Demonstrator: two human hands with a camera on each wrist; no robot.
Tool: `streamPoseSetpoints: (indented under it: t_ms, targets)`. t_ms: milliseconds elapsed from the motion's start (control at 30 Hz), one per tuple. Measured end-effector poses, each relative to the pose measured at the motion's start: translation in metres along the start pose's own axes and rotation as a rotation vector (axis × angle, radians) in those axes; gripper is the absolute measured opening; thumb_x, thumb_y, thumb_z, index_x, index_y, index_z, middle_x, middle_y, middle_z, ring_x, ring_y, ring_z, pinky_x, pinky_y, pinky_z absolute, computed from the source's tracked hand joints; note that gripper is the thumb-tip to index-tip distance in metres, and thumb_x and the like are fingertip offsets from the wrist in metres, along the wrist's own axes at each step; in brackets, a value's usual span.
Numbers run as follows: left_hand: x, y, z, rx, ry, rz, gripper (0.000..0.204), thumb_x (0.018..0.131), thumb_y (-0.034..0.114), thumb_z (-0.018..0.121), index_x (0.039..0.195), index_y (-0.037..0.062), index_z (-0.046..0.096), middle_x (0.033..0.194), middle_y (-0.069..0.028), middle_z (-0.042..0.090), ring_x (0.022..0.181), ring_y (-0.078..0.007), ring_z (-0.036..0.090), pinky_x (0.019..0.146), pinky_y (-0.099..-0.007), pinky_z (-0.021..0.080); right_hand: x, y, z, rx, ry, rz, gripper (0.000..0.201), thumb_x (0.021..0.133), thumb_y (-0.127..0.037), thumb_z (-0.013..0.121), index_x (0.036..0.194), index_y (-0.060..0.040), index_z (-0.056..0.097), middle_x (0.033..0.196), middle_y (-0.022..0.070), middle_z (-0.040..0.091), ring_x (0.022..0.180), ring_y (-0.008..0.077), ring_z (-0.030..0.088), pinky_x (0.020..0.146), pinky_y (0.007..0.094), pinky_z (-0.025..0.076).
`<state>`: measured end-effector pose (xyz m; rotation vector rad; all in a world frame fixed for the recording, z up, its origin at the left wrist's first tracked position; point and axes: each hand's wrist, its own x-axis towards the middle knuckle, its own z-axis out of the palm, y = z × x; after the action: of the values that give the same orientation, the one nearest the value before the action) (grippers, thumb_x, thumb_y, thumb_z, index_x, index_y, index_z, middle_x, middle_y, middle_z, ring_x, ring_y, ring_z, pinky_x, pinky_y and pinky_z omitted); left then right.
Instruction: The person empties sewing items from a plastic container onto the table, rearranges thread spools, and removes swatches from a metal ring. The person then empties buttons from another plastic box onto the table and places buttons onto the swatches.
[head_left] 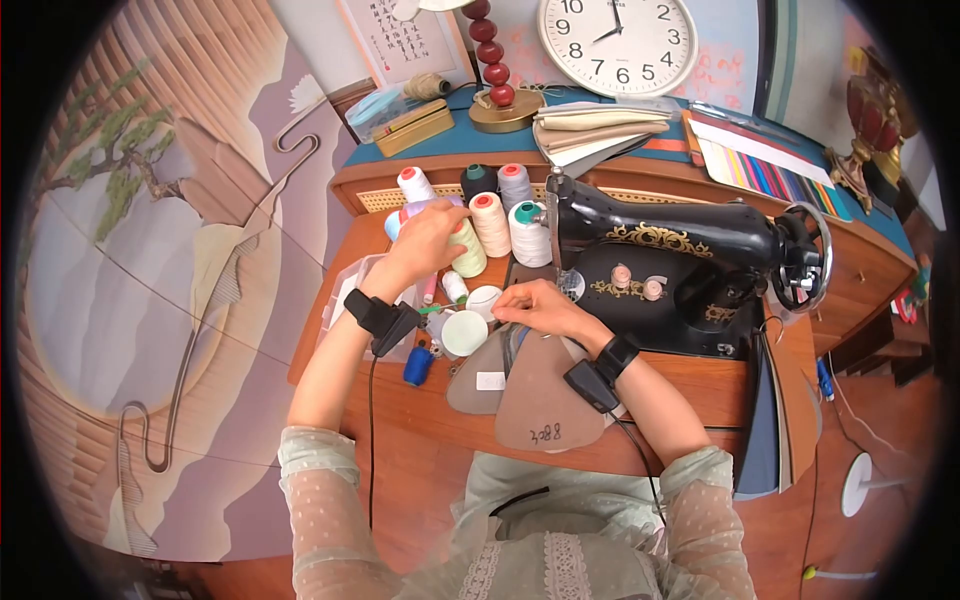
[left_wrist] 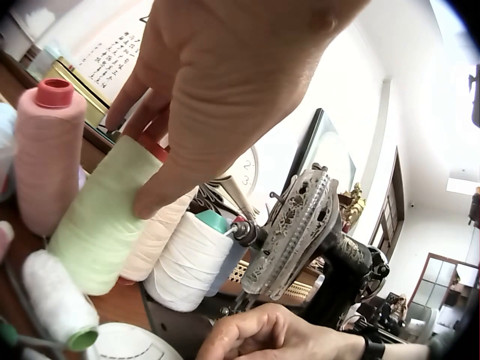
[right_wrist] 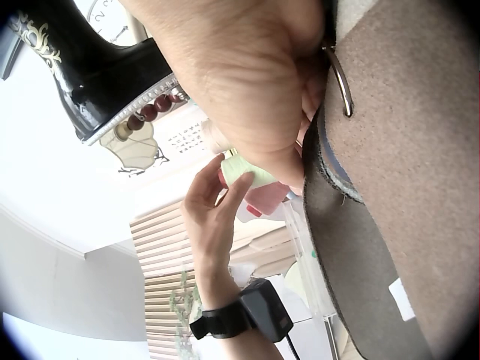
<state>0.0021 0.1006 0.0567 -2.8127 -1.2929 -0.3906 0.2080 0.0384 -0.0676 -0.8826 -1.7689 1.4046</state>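
The left hand (head_left: 432, 240) grips the top of a pale green thread cone (left_wrist: 105, 217), thumb on its near side and fingers behind; the cone leans among other cones. Beside it are a pink cone (left_wrist: 51, 150) and a small white spool (left_wrist: 58, 300). The right hand (head_left: 545, 308) has its fingertips bent together at the white round dishes (head_left: 465, 333), above brown fabric swatches (head_left: 550, 390); whether something thin is pinched there cannot be told. In the right wrist view the right hand (right_wrist: 240, 82) hides its own fingertips.
A black sewing machine (head_left: 660, 235) stands right of the cones. A blue spool (head_left: 418, 366) lies near the table's front left, by a clear plastic box (head_left: 345, 290). Fabric sample books (head_left: 770, 420) hang at the right edge. A lamp (head_left: 505, 110) and clock stand behind.
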Motion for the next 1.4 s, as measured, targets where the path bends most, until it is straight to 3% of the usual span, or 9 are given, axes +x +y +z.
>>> streamPoseSetpoints:
  t_ms: [133, 300, 467, 567, 767, 1067, 1133, 1267, 1400]
  targets:
    - [-0.009, 0.027, -0.003, -0.04, 0.019, -0.008, 0.049, 0.065, 0.007, 0.075, 0.109, 0.0031, 0.054, 0.098, -0.015, 0.054, 0.094, -0.0339, 0.057, 0.078, -0.041, 0.047, 0.0, -0.001, 0.0, -0.015, -0.002, -0.028, 0.022, 0.085, -0.023, 0.067, 0.096, -0.0029, 0.069, 0.087, 0.0076, 0.07, 0.082, 0.0141, 0.066, 0.069, 0.0283, 0.051]
    - [-0.016, 0.043, 0.018, 0.049, 0.145, 0.27, 0.043, 0.061, 0.002, 0.072, 0.097, 0.0028, 0.049, 0.094, -0.0138, 0.049, 0.091, -0.0326, 0.052, 0.076, -0.0395, 0.045, 0.001, 0.002, 0.001, 0.0, -0.004, -0.028, 0.022, 0.085, -0.022, 0.067, 0.096, -0.0029, 0.069, 0.086, 0.0077, 0.07, 0.081, 0.0144, 0.066, 0.068, 0.0283, 0.051]
    - [-0.015, 0.057, 0.024, 0.077, 0.151, 0.299, 0.043, 0.06, 0.004, 0.074, 0.095, 0.0029, 0.049, 0.09, -0.013, 0.047, 0.089, -0.0317, 0.051, 0.072, -0.0392, 0.045, 0.001, 0.001, 0.0, -0.005, -0.006, -0.043, 0.022, 0.085, -0.021, 0.067, 0.095, -0.0025, 0.069, 0.087, 0.0079, 0.07, 0.082, 0.0145, 0.066, 0.067, 0.0289, 0.051]
    - [-0.012, 0.061, 0.026, 0.055, 0.167, 0.27, 0.045, 0.06, 0.009, 0.076, 0.096, 0.0026, 0.049, 0.092, -0.0128, 0.048, 0.09, -0.0312, 0.052, 0.071, -0.0393, 0.046, 0.0, -0.004, 0.0, 0.009, -0.026, 0.029, 0.019, 0.087, -0.017, 0.066, 0.097, -0.0004, 0.067, 0.091, 0.0054, 0.068, 0.084, 0.0117, 0.063, 0.08, 0.0273, 0.05]
    - [0.0, 0.053, 0.026, -0.09, 0.087, 0.158, 0.042, 0.065, 0.014, 0.077, 0.097, 0.0025, 0.052, 0.097, -0.0145, 0.052, 0.091, -0.033, 0.055, 0.074, -0.0398, 0.047, -0.001, -0.006, 0.0, -0.017, -0.029, 0.005, 0.019, 0.088, -0.017, 0.066, 0.097, -0.0008, 0.067, 0.09, 0.0051, 0.068, 0.085, 0.0115, 0.063, 0.079, 0.0266, 0.049]
    - [0.026, 0.016, 0.035, -0.029, 0.348, 0.03, 0.054, 0.068, 0.012, 0.075, 0.116, 0.0004, 0.052, 0.107, -0.0196, 0.057, 0.102, -0.038, 0.055, 0.086, -0.041, 0.046, -0.001, -0.002, 0.0, 0.056, -0.023, 0.003, 0.02, 0.086, -0.02, 0.067, 0.096, -0.002, 0.067, 0.089, 0.0067, 0.069, 0.082, 0.0124, 0.064, 0.072, 0.0269, 0.049]
    - [0.033, 0.01, 0.037, -0.159, 0.181, -0.046, 0.06, 0.067, 0.01, 0.074, 0.121, -0.0007, 0.049, 0.114, -0.0198, 0.055, 0.105, -0.0385, 0.054, 0.09, -0.0406, 0.045, 0.0, -0.002, 0.001, 0.035, -0.017, -0.001, 0.02, 0.086, -0.02, 0.067, 0.095, -0.0019, 0.067, 0.089, 0.0065, 0.069, 0.082, 0.0123, 0.064, 0.071, 0.0266, 0.05]
    - [0.034, 0.019, 0.027, -0.191, 0.125, -0.1, 0.056, 0.067, 0.008, 0.073, 0.118, 0.0001, 0.05, 0.112, -0.0198, 0.054, 0.103, -0.039, 0.054, 0.088, -0.0416, 0.045, -0.002, -0.002, 0.0, 0.029, -0.015, -0.01, 0.02, 0.086, -0.02, 0.067, 0.095, -0.0018, 0.067, 0.088, 0.0065, 0.069, 0.082, 0.0123, 0.064, 0.071, 0.0268, 0.05]
    - [0.029, 0.027, 0.027, -0.094, 0.261, -0.038, 0.049, 0.066, 0.006, 0.071, 0.112, 0.0018, 0.052, 0.103, -0.018, 0.054, 0.097, -0.0376, 0.055, 0.083, -0.0428, 0.046, 0.001, 0.002, 0.001, 0.033, -0.02, -0.007, 0.021, 0.086, -0.02, 0.066, 0.095, -0.0015, 0.067, 0.088, 0.0066, 0.069, 0.081, 0.0121, 0.064, 0.065, 0.0261, 0.049]
